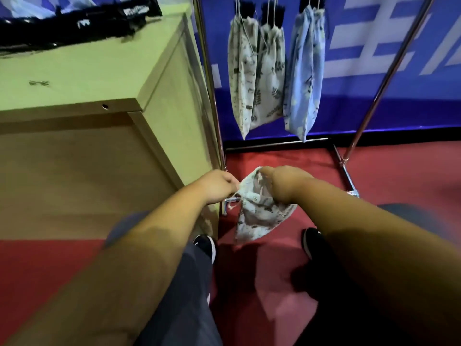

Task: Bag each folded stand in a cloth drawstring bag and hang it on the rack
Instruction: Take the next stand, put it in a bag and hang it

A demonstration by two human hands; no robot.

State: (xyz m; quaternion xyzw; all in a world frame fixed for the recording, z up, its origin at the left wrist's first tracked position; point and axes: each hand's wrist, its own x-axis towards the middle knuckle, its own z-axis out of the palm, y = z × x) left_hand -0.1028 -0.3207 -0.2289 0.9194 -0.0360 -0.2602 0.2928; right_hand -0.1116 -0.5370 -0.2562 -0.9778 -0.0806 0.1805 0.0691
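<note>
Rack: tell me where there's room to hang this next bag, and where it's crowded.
Free: the gap between the blue bags and the rack's right pole. Crowded: the two leaf-print bags hang touching, close beside the blue ones, near the left pole.

Indoor light, moderate and even, seemingly from overhead. The brightest surface is the table top [74,71], which has a yellow-green cast; its front panel below reads duller brown. Thin glare streaks run down the chrome rack pole [210,83]. A dark, soft-edged shadow pools on the red floor [399,166] at bottom centre, around the shoes [205,245]. Whole frame soft, with compression smear. Left hand [218,186], right hand [284,179] and the cloth bag [259,216] they hold are blurred; its print barely resolves. Hanging bags [257,71] somewhat sharper. Black stands [74,23] at the table's far edge are smeared and underexposed. Wide-angle warp: rack poles splay outward, table edges bow, forearms [139,258] balloon toward the bottom corners.
</note>
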